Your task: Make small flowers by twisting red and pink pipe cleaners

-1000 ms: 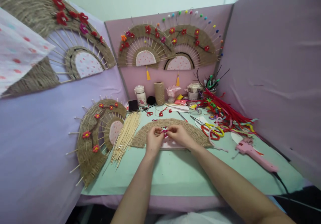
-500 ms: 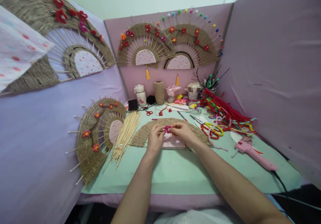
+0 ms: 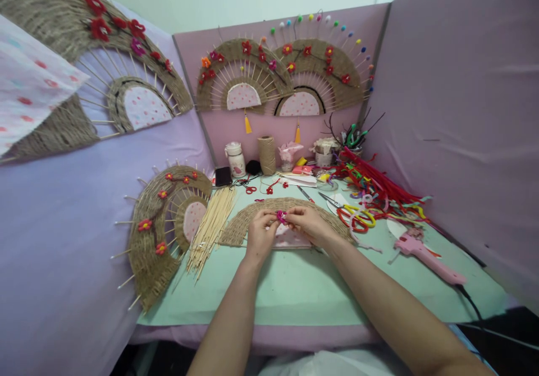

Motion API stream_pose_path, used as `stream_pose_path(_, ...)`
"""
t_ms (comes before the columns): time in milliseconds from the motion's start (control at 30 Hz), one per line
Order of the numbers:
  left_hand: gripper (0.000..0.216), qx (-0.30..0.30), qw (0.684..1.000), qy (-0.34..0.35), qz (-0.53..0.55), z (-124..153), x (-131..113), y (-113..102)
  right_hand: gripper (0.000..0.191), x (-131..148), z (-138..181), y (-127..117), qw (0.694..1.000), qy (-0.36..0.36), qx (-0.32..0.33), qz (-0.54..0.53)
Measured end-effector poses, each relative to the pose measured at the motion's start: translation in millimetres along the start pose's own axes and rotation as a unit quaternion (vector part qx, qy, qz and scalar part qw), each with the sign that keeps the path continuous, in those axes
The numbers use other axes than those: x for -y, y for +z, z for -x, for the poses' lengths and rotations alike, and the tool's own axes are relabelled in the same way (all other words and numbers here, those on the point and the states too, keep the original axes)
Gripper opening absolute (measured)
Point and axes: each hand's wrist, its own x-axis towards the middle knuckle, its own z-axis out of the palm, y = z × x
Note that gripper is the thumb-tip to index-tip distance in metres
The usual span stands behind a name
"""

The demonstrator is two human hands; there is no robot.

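Note:
My left hand and my right hand meet over a woven jute fan that lies flat on the green table mat. Both pinch a small pink pipe-cleaner flower between their fingertips, just above the fan's pink centre. My fingers are curled together around the flower. The flower is partly hidden by them.
A bundle of bamboo skewers lies left of the fan. A finished fan leans on the left wall. Scissors, loose pipe cleaners and a pink glue gun lie to the right. A twine spool and jars stand behind.
Both hands have shifted slightly while working the pink flower, which now sits a little higher and more visible between the fingertips. Nothing else has moved.

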Motion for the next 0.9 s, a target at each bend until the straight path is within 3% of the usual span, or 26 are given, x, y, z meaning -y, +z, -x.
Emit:
stream_pose_path(167, 0.008, 0.007, 1.000, 0.000, 0.015, 0.5, -4.3, 0.9, 0.022, -1.1, -0.1, -1.1, 1.000, -0.004, 0.014, 0.028)
stream_pose_path(267, 0.008, -0.009, 0.999, -0.008, 0.034, -0.1, -4.5, 1.4, 0.026, 1.0, -0.7, -4.1, 0.993, -0.056, -0.018, 0.099)
stream_pose_path(367, 0.008, -0.026, 0.999, 0.002, 0.023, 0.0, -3.8, 1.1, 0.029, 8.1, 1.7, -7.5, 0.966, -0.160, -0.042, 0.197)
stream_pose_path(567, 0.011, -0.023, 0.997, 0.048, -0.054, 2.5, -2.7, -0.1, 0.017, 21.1, 10.7, -8.7, 0.898, -0.287, 0.017, 0.332)
stream_pose_path(900, 0.008, -0.026, 0.999, 0.039, -0.023, 3.0, -7.3, 1.7, 0.008, 14.8, 7.2, -10.4, 0.877, -0.311, 0.026, 0.365)
